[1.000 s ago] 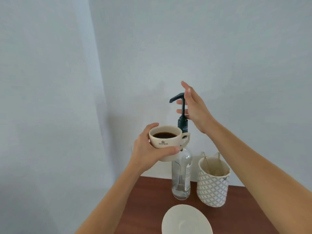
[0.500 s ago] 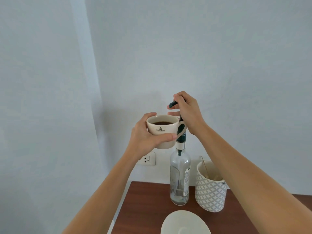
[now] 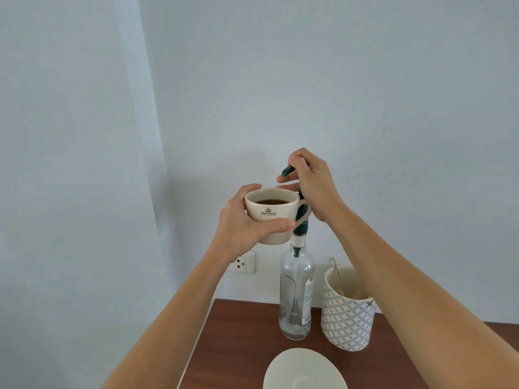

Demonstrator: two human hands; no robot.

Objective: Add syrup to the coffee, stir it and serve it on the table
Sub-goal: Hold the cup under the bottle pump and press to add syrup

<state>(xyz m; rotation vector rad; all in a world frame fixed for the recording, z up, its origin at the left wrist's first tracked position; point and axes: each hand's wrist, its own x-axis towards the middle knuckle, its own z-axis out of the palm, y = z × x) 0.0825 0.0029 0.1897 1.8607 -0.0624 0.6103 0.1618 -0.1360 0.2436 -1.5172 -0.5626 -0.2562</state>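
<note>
My left hand point(image 3: 243, 223) grips a cream cup point(image 3: 271, 216) of dark coffee, held up in the air just under the nozzle of a dark pump point(image 3: 288, 171). That pump tops a clear glass syrup bottle point(image 3: 296, 293) standing on the wooden table point(image 3: 241, 335). My right hand point(image 3: 311, 182) is closed over the pump head, so most of it is hidden. The bottle holds only a little liquid at the bottom.
A white saucer point(image 3: 304, 370) lies at the table's near edge. A patterned white-grey holder point(image 3: 348, 310) with wooden stir sticks stands right of the bottle. A wall socket point(image 3: 243, 262) is behind my left wrist. The table's left edge is near my left forearm.
My right hand went from open beside the pump to closed over its head. The cup has risen slightly toward the nozzle, and my view has tilted upward.
</note>
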